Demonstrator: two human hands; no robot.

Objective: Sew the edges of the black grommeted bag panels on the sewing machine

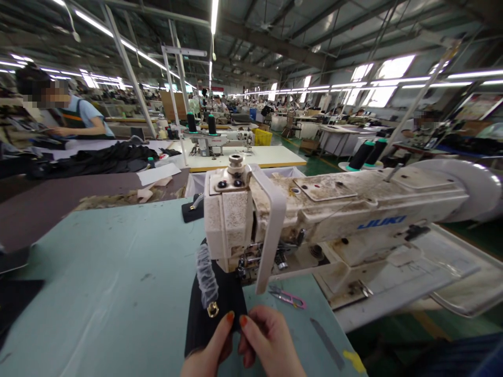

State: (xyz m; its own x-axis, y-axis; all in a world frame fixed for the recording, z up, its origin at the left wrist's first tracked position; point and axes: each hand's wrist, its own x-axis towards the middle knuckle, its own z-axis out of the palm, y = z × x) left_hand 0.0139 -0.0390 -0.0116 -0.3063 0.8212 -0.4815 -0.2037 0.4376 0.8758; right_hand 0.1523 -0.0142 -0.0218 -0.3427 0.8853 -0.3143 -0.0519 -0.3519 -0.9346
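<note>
At the near edge of the pale green counter point(98, 293), left hand point(207, 348) and right hand point(271, 340) met over a black fabric piece point(214, 327), fingers point(244, 321) clenched on it, pinching its lower end. That piece ran up under the presser foot point(247, 259) of a white JUKI sewing machine point(338, 209), with a gold-toned ring point(212, 309) and a mesh-wrapped strip point(207, 276) on it. Pink-handled thread snips point(286, 297) lay just beside. Farther off: a co-worker point(78, 112) at left, another sewing machine point(220, 141) ahead.
</note>
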